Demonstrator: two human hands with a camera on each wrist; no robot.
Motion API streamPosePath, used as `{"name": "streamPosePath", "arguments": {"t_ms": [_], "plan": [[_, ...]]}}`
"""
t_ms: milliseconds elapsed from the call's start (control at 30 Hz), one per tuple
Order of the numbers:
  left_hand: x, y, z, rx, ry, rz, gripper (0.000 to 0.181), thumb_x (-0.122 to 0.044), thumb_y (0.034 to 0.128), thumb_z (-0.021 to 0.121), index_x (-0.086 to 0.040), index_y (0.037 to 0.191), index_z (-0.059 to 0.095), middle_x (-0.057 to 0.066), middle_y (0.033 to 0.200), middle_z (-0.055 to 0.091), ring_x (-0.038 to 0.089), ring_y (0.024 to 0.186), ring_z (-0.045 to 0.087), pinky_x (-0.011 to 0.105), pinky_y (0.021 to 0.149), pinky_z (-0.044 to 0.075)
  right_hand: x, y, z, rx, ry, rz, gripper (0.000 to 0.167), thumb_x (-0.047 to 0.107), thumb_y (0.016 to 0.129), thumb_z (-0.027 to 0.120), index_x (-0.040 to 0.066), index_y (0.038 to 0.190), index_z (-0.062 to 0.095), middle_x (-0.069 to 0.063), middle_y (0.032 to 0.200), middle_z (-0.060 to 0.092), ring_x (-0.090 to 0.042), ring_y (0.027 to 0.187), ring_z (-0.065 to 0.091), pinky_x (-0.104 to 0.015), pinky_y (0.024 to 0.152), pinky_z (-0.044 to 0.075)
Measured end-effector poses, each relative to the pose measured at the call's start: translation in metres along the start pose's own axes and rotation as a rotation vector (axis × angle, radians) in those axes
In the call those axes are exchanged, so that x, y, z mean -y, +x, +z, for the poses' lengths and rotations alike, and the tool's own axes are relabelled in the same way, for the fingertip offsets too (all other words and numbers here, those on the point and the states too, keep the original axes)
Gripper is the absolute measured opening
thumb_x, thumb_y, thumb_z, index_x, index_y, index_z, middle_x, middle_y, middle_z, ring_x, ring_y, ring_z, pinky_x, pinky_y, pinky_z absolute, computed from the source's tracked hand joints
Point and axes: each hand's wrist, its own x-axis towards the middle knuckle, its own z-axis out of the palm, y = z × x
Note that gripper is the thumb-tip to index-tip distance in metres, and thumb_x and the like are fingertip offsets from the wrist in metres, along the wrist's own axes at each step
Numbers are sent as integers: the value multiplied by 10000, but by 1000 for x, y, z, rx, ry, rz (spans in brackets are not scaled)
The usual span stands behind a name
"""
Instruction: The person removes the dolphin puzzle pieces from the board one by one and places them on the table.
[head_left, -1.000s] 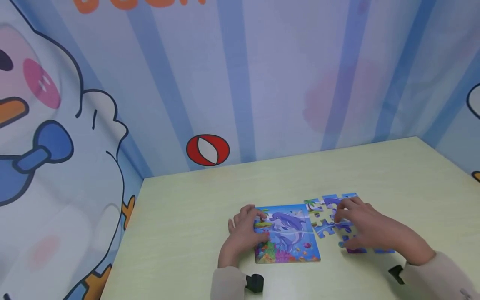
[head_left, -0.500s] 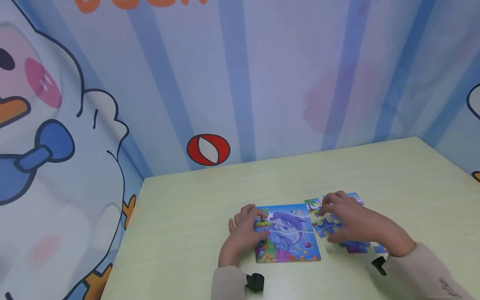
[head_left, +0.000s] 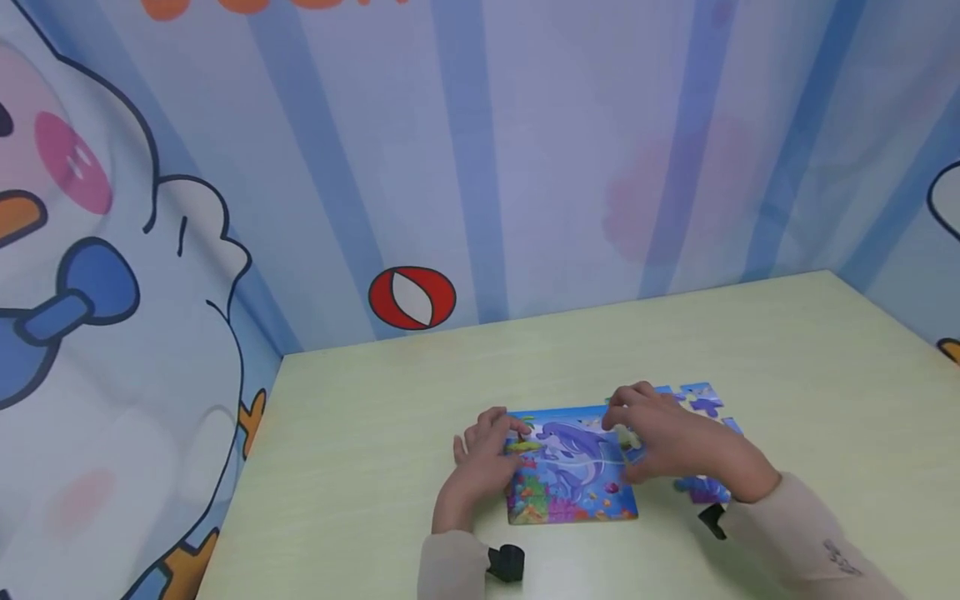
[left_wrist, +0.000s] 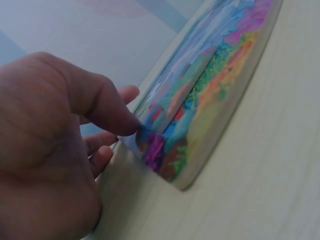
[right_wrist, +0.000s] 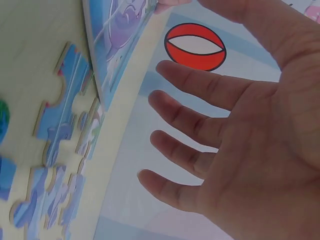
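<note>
A square dolphin picture puzzle [head_left: 573, 462] lies flat on the table. My left hand [head_left: 483, 458] rests at its left edge. In the left wrist view the left thumb [left_wrist: 127, 120] touches the puzzle's face near a corner, and a raised strip [left_wrist: 192, 87] crosses the picture there. My right hand [head_left: 667, 429] is over the puzzle's right edge, hiding some loose pieces. The right wrist view shows the right fingers [right_wrist: 192, 117] extended and spread, with nothing held. Loose jigsaw pieces [head_left: 703, 396] lie right of the puzzle, several partly under the right hand.
The pale wooden table [head_left: 375, 442] reaches back to a blue striped cloth backdrop [head_left: 555, 167]. A cartoon bird [head_left: 112, 375] is printed on the left side, and a red and white ball [head_left: 412, 297] on the back. Dark wrist devices [head_left: 507, 563] sit on both sleeves.
My right hand has moved left from above the loose pieces to the puzzle's right edge, uncovering pieces at the right. The left hand has stayed at the left edge.
</note>
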Motion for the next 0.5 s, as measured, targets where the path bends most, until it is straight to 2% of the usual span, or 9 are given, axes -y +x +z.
{"name": "streamPosePath", "arguments": {"t_ms": [233, 500], "plan": [[1, 0, -2, 2, -11, 12, 289, 20, 881, 533, -142, 1108, 609, 168, 1589, 271, 463, 1436, 168, 675, 1129, -91, 12, 14, 5, 10, 7, -5, 461, 286, 756, 867, 100, 1132, 679, -58, 1205, 554, -314, 1135, 453, -571, 913, 433], [0, -2, -5, 39, 18, 15, 283, -44, 899, 562, -135, 1161, 617, 157, 1596, 277, 451, 1440, 184, 687, 1129, -66, 38, 31, 16, 55, 25, -28, 409, 235, 810, 831, 77, 1153, 674, -60, 1176, 552, -317, 1122, 450, -622, 933, 398]]}}
